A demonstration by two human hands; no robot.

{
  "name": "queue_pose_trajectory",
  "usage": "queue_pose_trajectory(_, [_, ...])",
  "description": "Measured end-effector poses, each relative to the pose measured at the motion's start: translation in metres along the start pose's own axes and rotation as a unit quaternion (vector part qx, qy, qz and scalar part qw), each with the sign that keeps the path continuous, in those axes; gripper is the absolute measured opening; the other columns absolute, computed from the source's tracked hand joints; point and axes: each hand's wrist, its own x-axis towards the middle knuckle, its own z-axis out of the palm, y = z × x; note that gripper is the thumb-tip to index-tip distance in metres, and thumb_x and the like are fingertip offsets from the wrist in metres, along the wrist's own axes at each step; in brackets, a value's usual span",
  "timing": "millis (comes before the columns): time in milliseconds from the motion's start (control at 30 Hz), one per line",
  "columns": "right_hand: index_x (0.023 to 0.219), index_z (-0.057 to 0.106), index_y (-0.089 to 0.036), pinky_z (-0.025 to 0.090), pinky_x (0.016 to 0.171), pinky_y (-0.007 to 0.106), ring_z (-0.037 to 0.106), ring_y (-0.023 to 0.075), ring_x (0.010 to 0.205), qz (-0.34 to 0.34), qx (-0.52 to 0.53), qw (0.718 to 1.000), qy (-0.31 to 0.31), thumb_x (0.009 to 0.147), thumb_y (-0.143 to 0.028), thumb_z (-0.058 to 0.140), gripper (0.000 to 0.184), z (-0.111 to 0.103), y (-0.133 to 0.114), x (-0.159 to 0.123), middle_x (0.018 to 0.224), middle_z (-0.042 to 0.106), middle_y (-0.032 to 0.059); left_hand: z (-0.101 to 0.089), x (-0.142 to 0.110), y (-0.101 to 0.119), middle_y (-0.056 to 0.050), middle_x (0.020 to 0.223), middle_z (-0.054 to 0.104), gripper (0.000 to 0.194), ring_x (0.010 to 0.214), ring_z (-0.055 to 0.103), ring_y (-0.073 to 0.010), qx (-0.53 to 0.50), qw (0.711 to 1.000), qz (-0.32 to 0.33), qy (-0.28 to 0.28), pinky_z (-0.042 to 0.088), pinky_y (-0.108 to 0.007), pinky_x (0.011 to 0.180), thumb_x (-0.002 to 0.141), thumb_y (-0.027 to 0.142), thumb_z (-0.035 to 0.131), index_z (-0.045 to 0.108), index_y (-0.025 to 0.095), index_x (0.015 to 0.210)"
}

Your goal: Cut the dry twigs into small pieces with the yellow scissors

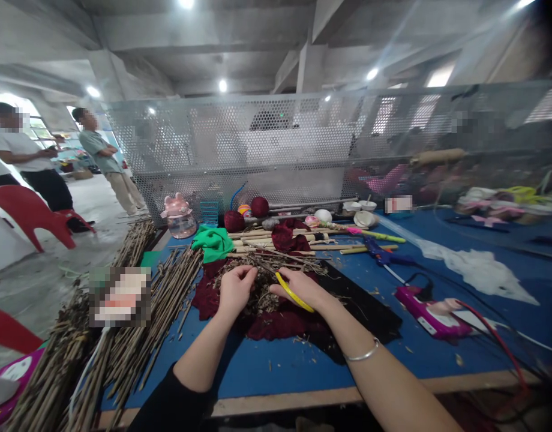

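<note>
My left hand (237,292) is closed in a pinch at the left of a heap of dry twigs and crumbled plant bits (260,298); what its fingertips hold is too small to make out. On the right side of the heap, my right hand (305,288) is closed around a tool with a curved yellow handle (294,293), which looks like scissors; its blades are hidden. Under the heap lies a crumpled dark red cloth (276,327), with a black cloth (366,309) to its right. Thin dry sticks (276,255) lie just beyond my hands.
Bundled dry stems (154,318) cover the left of the blue table (258,375). Behind are a green cloth (213,242), a pink-lidded jar (180,219) and yarn balls (260,207). A blue glue gun (386,255) and purple power strip (431,312) with cords lie right.
</note>
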Motion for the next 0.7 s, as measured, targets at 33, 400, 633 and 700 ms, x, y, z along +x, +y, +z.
queue_pose_trajectory(33, [0.085, 0.054, -0.020, 0.031, 0.055, 0.021, 0.053, 0.0152, 0.065, 0.007, -0.008, 1.000, 0.000, 0.071, -0.064, 0.046, 0.047, -0.0002, -0.0008, -0.0002, 0.079, 0.061, 0.0047, -0.0002, 0.0000, -0.0007, 0.000, 0.052, 0.057, 0.031, 0.044, 0.048, -0.0095, 0.010, 1.000, 0.004, -0.001, 0.037, -0.020, 0.044, 0.070, 0.040, 0.055, 0.066, 0.013, 0.079])
queue_pose_trajectory(400, [0.069, 0.060, -0.019, 0.029, 0.050, 0.023, 0.056, 0.0182, 0.062, 0.028, -0.060, 0.997, -0.039, 0.068, -0.072, 0.039, 0.057, -0.0048, 0.0018, 0.0008, 0.070, 0.062, 0.0068, -0.0026, 0.0011, -0.0013, 0.001, 0.049, 0.056, 0.028, 0.043, 0.045, -0.0085, 0.080, 0.997, 0.010, 0.002, 0.036, -0.020, 0.045, 0.071, 0.037, 0.054, 0.067, 0.013, 0.078])
queue_pose_trajectory(633, [0.088, 0.056, -0.021, 0.030, 0.056, 0.023, 0.058, 0.0208, 0.074, 0.027, -0.073, 0.997, -0.018, 0.070, -0.070, 0.041, 0.054, -0.0065, 0.0001, -0.0012, 0.082, 0.062, 0.0064, -0.0022, 0.0038, -0.0023, -0.002, 0.065, 0.061, 0.032, 0.047, 0.047, -0.0075, -0.055, 0.997, -0.053, -0.002, 0.035, -0.017, 0.041, 0.071, 0.041, 0.054, 0.064, 0.012, 0.081])
queue_pose_trajectory(700, [0.090, 0.055, -0.021, 0.031, 0.057, 0.023, 0.058, 0.0209, 0.075, 0.018, -0.070, 0.997, -0.029, 0.070, -0.069, 0.041, 0.054, -0.0064, 0.0002, -0.0021, 0.084, 0.062, 0.0063, -0.0023, 0.0041, -0.0022, -0.001, 0.062, 0.061, 0.032, 0.046, 0.045, -0.0067, -0.044, 0.998, -0.040, 0.004, 0.033, -0.017, 0.041, 0.071, 0.040, 0.054, 0.065, 0.012, 0.081])
